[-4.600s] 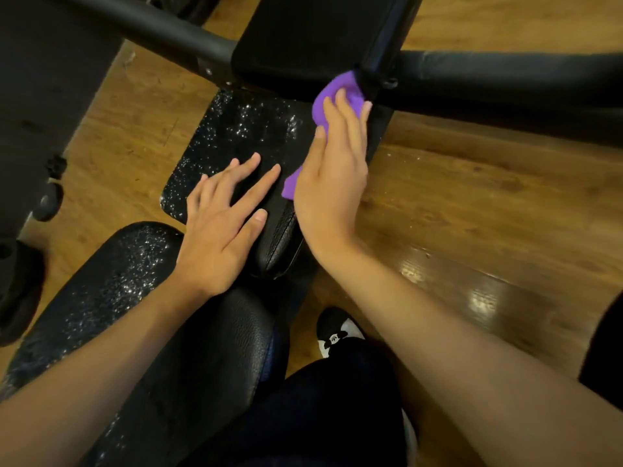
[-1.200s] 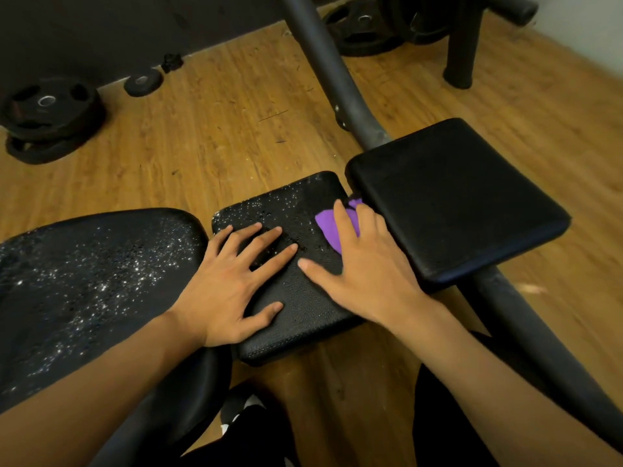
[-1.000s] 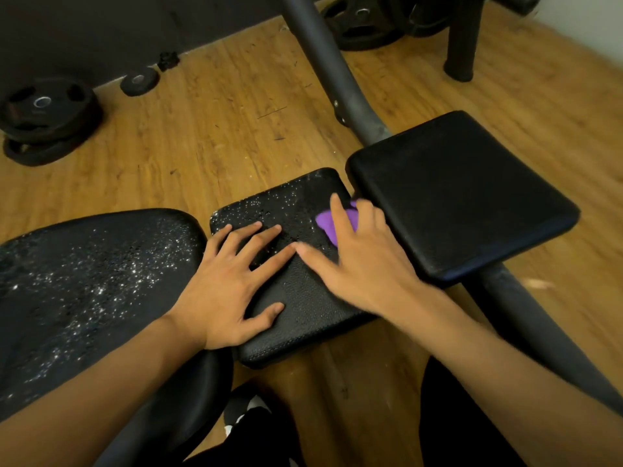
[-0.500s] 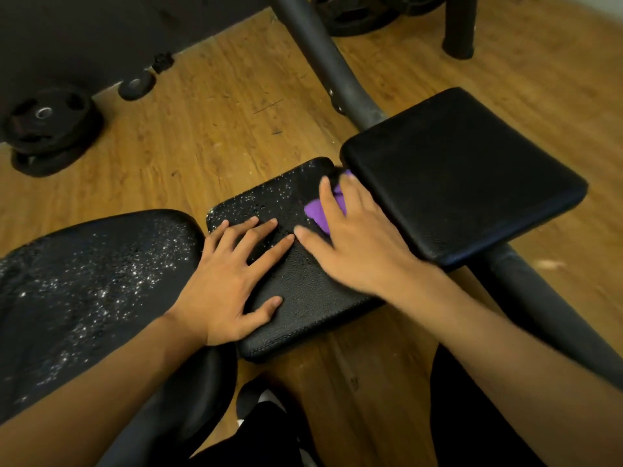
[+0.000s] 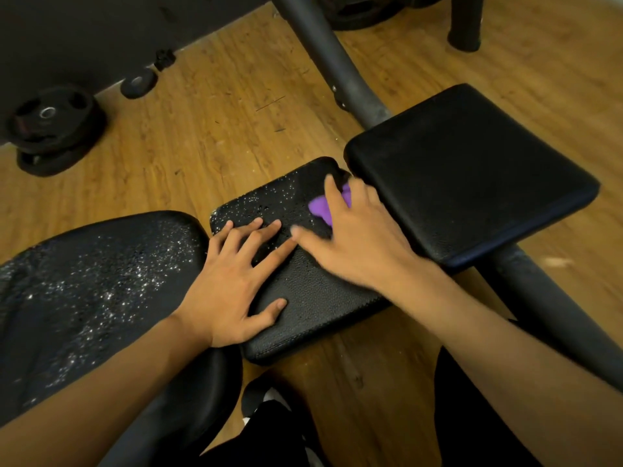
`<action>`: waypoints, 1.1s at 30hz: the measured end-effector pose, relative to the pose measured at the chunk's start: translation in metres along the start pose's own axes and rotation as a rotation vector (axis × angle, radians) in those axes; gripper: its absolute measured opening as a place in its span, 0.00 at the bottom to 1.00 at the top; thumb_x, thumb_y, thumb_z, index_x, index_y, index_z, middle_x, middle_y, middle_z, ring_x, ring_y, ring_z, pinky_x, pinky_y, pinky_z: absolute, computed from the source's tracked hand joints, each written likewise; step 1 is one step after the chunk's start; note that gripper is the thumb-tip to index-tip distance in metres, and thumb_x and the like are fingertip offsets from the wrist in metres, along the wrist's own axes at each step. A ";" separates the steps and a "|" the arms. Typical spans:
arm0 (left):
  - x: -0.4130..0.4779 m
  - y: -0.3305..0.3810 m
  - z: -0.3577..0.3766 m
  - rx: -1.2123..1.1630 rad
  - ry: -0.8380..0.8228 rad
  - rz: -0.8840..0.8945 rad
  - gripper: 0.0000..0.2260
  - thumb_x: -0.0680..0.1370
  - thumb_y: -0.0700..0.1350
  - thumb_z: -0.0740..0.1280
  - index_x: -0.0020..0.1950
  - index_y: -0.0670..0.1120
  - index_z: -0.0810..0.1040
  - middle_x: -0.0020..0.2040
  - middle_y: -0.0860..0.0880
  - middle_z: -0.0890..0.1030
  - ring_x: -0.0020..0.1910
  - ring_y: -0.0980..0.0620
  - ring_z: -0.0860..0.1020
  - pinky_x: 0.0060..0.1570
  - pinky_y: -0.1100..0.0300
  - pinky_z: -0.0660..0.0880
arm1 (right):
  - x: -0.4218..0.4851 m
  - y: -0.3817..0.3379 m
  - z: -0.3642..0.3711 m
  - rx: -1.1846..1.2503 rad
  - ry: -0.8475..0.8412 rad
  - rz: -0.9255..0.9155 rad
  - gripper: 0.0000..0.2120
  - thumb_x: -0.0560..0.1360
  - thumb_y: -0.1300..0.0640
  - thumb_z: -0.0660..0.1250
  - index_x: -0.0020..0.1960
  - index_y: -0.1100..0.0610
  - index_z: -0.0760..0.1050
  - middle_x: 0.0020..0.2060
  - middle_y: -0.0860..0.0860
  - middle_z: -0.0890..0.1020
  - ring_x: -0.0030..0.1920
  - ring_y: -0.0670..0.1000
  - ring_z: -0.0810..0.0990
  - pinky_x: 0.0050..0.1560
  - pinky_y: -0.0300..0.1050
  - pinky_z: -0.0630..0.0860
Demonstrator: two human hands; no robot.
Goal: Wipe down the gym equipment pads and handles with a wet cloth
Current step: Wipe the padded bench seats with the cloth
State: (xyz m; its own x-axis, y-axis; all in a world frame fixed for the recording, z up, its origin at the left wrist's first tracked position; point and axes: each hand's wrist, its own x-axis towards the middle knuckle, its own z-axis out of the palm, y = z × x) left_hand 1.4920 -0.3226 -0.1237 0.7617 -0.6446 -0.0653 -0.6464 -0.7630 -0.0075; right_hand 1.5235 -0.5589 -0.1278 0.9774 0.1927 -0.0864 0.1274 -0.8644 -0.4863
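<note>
A small black pad [image 5: 313, 298] in the middle carries water droplets on its far half. My right hand [image 5: 354, 237] lies flat on it and presses a purple cloth [image 5: 320, 207] against the pad's far right corner, with most of the cloth hidden under the fingers. My left hand [image 5: 236, 281] rests flat on the pad's left side, fingers spread. A larger dry black pad [image 5: 472, 170] sits higher, right beside the cloth. A wide black seat pad [image 5: 84, 298] speckled with droplets lies at the left.
A grey frame tube [image 5: 337, 62] runs from the top centre under the large pad and on to the lower right. Black weight plates [image 5: 50, 126] lie on the wooden floor at the far left. A black post [image 5: 465, 21] stands at the top right. My dark-clad legs fill the bottom.
My right hand has slid the purple cloth a little away from me, toward the small pad's far right corner. The left hand stays flat in place. The view has tilted slightly.
</note>
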 end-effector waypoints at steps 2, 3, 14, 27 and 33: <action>0.001 0.000 -0.001 -0.005 -0.009 -0.006 0.36 0.78 0.65 0.57 0.83 0.50 0.62 0.79 0.41 0.66 0.78 0.36 0.63 0.73 0.30 0.59 | 0.036 -0.006 -0.001 0.040 -0.027 0.017 0.47 0.77 0.27 0.55 0.84 0.56 0.47 0.79 0.59 0.55 0.78 0.59 0.55 0.72 0.54 0.64; 0.000 0.000 -0.001 -0.007 -0.011 -0.012 0.36 0.78 0.65 0.57 0.83 0.50 0.63 0.79 0.41 0.66 0.78 0.36 0.63 0.73 0.30 0.60 | 0.047 -0.007 0.000 0.039 -0.036 0.023 0.47 0.77 0.27 0.55 0.84 0.55 0.47 0.79 0.59 0.56 0.78 0.59 0.56 0.71 0.54 0.65; 0.001 0.000 -0.001 -0.011 -0.005 -0.014 0.36 0.77 0.64 0.58 0.83 0.50 0.63 0.79 0.41 0.66 0.78 0.36 0.63 0.72 0.30 0.60 | -0.047 0.011 0.008 -0.074 0.040 -0.053 0.49 0.76 0.24 0.46 0.84 0.56 0.45 0.81 0.60 0.53 0.80 0.58 0.54 0.75 0.53 0.63; 0.002 0.000 0.000 -0.009 0.002 -0.003 0.36 0.77 0.64 0.58 0.83 0.49 0.63 0.79 0.40 0.66 0.78 0.35 0.63 0.75 0.31 0.56 | -0.100 0.014 0.005 0.011 -0.005 0.000 0.51 0.72 0.20 0.44 0.84 0.51 0.40 0.79 0.56 0.54 0.78 0.54 0.54 0.75 0.51 0.63; 0.002 0.000 0.000 -0.001 0.001 -0.005 0.35 0.78 0.64 0.57 0.83 0.49 0.63 0.77 0.40 0.67 0.78 0.35 0.64 0.74 0.31 0.59 | 0.004 0.004 0.003 -0.002 -0.004 -0.020 0.46 0.78 0.27 0.50 0.84 0.56 0.44 0.78 0.59 0.55 0.77 0.58 0.57 0.71 0.53 0.65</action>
State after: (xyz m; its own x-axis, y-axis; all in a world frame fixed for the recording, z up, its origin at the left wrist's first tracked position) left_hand 1.4940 -0.3237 -0.1238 0.7651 -0.6407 -0.0641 -0.6424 -0.7664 -0.0064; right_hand 1.5277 -0.5602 -0.1327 0.9741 0.2117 -0.0797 0.1474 -0.8615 -0.4858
